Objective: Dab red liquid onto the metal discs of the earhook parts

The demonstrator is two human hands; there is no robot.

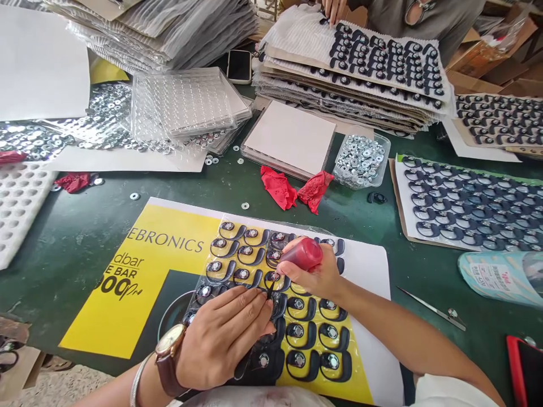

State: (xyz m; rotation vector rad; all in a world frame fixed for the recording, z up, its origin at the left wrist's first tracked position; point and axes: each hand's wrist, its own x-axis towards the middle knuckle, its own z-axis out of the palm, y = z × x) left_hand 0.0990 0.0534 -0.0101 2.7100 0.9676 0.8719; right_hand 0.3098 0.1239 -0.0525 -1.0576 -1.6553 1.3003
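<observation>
My right hand (320, 274) is closed around a small red squeeze bottle (302, 254), tilted with its nozzle end low over one of the curved black parts (298, 306). Close by, my left hand (229, 333) is closed on black tweezers (271, 289), mostly hidden by the fingers. The tweezers' tip is at the same part, just under the bottle. Rows of these black parts, each with a round metal piece, lie on a clear plastic sheet over a yellow and white printed board (127, 282).
A tub of metal washers (360, 161), red cloth scraps (280, 187) and stacked cards (291, 138) lie beyond the board. Another pair of tweezers (430, 308) and a sheet of black parts (470, 206) are at right. Across the table, another person's hand (334, 8) touches stacked sheets (352, 96).
</observation>
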